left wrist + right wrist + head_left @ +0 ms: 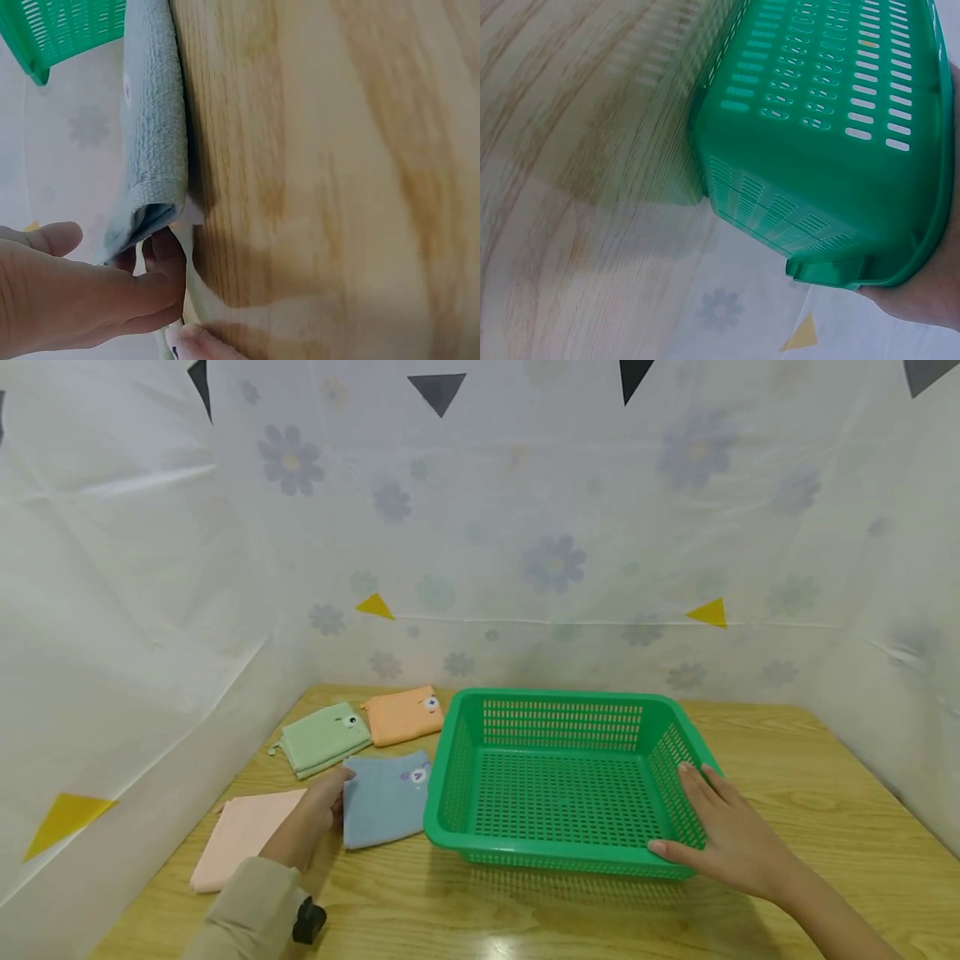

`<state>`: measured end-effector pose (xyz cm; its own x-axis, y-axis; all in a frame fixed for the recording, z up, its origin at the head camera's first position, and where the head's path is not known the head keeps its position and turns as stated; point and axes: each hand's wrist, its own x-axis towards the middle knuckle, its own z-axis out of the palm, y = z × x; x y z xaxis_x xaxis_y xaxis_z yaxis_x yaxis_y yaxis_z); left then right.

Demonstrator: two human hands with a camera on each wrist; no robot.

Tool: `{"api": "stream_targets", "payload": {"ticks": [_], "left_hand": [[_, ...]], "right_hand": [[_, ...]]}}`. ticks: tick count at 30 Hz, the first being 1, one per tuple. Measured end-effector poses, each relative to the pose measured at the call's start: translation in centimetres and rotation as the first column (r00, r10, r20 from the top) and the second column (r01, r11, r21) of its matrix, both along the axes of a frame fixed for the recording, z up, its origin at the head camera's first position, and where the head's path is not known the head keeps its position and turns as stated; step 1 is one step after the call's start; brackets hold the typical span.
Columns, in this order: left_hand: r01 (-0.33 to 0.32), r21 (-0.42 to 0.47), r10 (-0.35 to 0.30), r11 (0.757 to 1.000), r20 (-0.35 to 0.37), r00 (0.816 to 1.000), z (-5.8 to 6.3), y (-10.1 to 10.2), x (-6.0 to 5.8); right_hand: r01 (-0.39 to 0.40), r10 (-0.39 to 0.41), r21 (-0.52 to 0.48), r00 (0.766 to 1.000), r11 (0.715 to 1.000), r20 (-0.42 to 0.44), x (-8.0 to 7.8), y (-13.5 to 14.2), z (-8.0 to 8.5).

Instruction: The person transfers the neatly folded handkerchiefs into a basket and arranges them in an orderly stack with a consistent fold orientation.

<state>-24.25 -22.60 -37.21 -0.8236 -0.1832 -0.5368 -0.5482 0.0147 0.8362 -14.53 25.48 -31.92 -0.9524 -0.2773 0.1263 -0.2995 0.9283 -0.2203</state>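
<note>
A folded blue towel (386, 800) with an animal face lies just left of the green plastic basket (558, 850). My left hand (321, 806) is at the towel's left edge. In the left wrist view its bent fingers (163, 262) touch the folded end from below, while the thumb stands apart from the cloth. My right hand (738, 843) rests on the basket's near right corner. Its straight, spread fingers reach over the rim and the thumb lies on the front rim. From the right wrist view, most of this hand is hidden behind the basket wall (802, 165).
A folded pink towel (243, 835) lies left of my left hand, partly covered by the forearm. Behind are a green towel (322, 739) and an orange towel (401, 714), the latter close to the basket's back left corner. White flower-patterned sheeting (480, 527) encloses the wooden table (825, 802).
</note>
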Motion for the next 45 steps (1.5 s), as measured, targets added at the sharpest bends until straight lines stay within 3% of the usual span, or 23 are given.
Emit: {"api": "stream_targets", "payload": {"ticks": [5, 11, 20, 27, 45], "left_hand": [[0.093, -0.053, -0.096, 0.994, -0.053, 0.994, -0.4, 0.1, -0.2], [0.128, 0.004, -0.127, 0.992, -0.105, 0.986, -0.6, 0.3, 0.0], [0.083, -0.059, -0.089, 0.995, -0.109, 0.99, -0.4, 0.6, -0.2], [0.084, -0.15, -0.106, 0.985, -0.143, 0.984, 0.4, 1.0, -0.2], [0.077, -0.247, -0.135, 0.966, -0.229, 0.964, 3.8, 1.5, -0.4]], "right_hand": [[-0.001, 0.001, -0.003, 1.0, 1.0, -0.007, 0.0, 0.0, 0.0], [0.001, -0.001, 0.0, 1.0, 1.0, -0.01, 0.1, 0.0, -0.1], [-0.003, 0.003, -0.01, 1.0, 1.0, -0.005, 0.1, 0.0, -0.1], [0.0, 0.0, -0.003, 1.0, 1.0, -0.007, 0.1, 0.0, 0.0], [-0.003, 0.003, -0.015, 1.0, 1.0, 0.01, 0.1, 0.0, 0.1]]}}
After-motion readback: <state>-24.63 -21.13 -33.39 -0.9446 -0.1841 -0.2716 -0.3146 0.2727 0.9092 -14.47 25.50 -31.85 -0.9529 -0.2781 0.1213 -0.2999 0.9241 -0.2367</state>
